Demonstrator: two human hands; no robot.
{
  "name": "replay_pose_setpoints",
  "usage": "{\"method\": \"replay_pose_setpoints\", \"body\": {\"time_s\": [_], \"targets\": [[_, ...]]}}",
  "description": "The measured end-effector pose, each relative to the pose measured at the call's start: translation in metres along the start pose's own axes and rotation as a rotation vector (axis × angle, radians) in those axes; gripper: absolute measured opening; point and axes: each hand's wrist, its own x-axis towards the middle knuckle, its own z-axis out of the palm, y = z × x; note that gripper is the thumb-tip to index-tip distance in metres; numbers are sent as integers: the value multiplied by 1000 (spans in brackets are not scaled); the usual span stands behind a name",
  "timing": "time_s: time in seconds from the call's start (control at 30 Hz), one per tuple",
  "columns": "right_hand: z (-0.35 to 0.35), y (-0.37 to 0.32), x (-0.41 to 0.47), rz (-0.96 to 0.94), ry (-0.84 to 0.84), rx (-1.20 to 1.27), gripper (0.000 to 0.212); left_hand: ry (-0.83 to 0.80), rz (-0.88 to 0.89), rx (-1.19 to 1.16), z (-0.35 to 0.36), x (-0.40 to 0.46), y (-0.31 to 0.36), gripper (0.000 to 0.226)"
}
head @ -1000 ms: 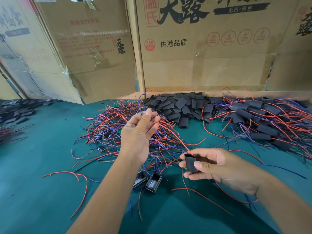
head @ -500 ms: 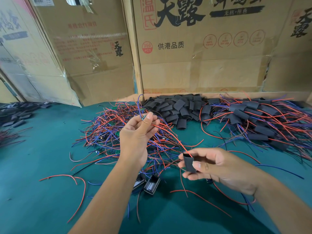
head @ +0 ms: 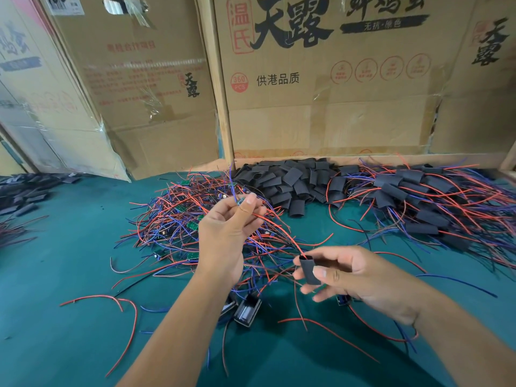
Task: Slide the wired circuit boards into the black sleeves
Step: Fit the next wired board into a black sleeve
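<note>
Left hand [head: 226, 227] pinching half-hidden board [head: 240, 201], right hand [head: 354, 277] holding sleeve [head: 309, 270]

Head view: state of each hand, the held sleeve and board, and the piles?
left hand: raised, pinching a wired circuit board
right hand: pinching a black sleeve
black sleeve: upright, red wire entering its top
empty sleeves pile: loose
sleeved boards pile: heaped at right
unsleeved boards pile: tangled
</note>
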Motion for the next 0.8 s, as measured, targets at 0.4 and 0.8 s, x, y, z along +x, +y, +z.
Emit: {"method": "replay_pose_setpoints", "body": {"time_s": [0.4,0.8], "targets": [[0,-1,-1,-63,93,-486,12,-100,-140,52,25,-23,-20,25],[6,-2,6,-193,380,-201,6,-209,-203,119,36,-37,-31,24]]}}
